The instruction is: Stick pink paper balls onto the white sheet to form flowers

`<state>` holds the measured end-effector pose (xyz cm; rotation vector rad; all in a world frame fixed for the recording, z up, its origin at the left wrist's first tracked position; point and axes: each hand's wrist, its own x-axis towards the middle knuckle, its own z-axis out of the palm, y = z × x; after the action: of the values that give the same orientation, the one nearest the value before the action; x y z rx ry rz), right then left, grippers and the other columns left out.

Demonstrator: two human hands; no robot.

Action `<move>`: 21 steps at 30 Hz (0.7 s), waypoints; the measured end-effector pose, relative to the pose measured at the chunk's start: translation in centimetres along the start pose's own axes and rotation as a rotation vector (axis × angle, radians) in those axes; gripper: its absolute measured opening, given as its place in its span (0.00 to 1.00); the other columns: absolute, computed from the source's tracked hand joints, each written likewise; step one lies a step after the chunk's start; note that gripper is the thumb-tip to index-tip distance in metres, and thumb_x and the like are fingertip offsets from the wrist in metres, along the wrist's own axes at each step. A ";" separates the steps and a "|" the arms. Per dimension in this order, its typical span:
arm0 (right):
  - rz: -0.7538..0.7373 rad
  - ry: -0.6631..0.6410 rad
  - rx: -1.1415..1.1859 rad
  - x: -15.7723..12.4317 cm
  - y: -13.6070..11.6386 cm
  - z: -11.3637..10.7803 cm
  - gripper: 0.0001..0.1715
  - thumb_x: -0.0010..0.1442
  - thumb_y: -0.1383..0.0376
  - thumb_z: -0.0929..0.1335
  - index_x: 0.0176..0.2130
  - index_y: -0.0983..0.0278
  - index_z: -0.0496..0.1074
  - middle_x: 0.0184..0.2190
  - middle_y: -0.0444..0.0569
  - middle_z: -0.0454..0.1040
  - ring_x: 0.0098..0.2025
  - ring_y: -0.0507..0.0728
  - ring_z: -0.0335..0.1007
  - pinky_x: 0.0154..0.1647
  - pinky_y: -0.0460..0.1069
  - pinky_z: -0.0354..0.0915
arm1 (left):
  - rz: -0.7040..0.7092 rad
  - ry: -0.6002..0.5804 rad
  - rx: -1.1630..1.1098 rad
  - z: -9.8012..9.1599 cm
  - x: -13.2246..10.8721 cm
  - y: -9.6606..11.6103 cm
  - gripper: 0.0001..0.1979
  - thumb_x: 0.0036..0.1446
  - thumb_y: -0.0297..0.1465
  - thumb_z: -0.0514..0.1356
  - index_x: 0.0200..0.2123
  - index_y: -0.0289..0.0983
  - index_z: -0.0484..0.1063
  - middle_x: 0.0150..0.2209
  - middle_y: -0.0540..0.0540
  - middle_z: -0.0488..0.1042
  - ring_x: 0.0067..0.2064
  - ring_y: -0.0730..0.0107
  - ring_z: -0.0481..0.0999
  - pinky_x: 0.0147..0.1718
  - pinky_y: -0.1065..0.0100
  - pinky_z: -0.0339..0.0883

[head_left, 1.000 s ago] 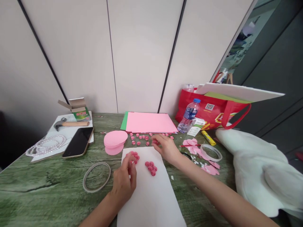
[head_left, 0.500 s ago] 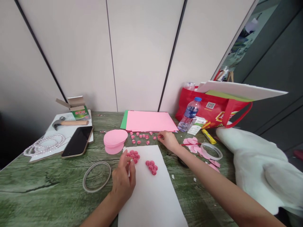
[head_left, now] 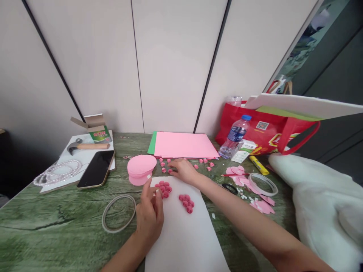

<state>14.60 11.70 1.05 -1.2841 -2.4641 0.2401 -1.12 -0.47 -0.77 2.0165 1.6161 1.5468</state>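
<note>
On the white sheet (head_left: pixel 184 234) lie two clusters of pink paper rolls, one at the upper left (head_left: pixel 165 189) and one (head_left: pixel 186 203) right of it. My left hand (head_left: pixel 150 211) is over the sheet's left edge beside the first cluster, a small white piece (head_left: pixel 149 176) on its raised fingertip; its fingers are apart. My right hand (head_left: pixel 181 170) reaches among the loose pink rolls (head_left: pixel 163 165) beyond the sheet, fingertips down near one roll (head_left: pixel 170 171). Whether it grips a roll cannot be made out. More loose rolls (head_left: pixel 210 166) lie to its right.
Pink ovals (head_left: pixel 141 166), a tape ring (head_left: pixel 119 213), a phone (head_left: pixel 95 169), a hammer (head_left: pixel 90 146) and beads (head_left: pixel 59 172) are left. Pink sheets (head_left: pixel 185 145) lie behind. Right are a bottle (head_left: pixel 235 136), red bag (head_left: pixel 263 130), glue stick (head_left: pixel 259 165), tape ring (head_left: pixel 263 184) and white plush (head_left: pixel 314 200).
My right hand has moved left along the loose rolls, from their right end towards the left ones. My left hand stays beside the first cluster. The view has shifted slightly.
</note>
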 end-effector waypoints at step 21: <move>-0.120 0.307 0.323 -8.3 -1.1 -3.8 0.09 0.57 0.72 0.64 0.39 0.64 0.70 0.36 0.50 0.71 0.34 0.52 0.68 0.37 0.48 0.67 | 0.014 -0.120 -0.214 0.5 -0.2 -0.1 0.21 0.63 0.32 0.47 0.58 0.34 0.49 0.34 0.45 0.74 0.25 0.75 0.73 0.26 0.71 0.68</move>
<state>19.62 4.22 2.96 -0.9557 -2.1274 0.3632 -0.82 -0.39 -1.21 1.9687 1.3349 1.5005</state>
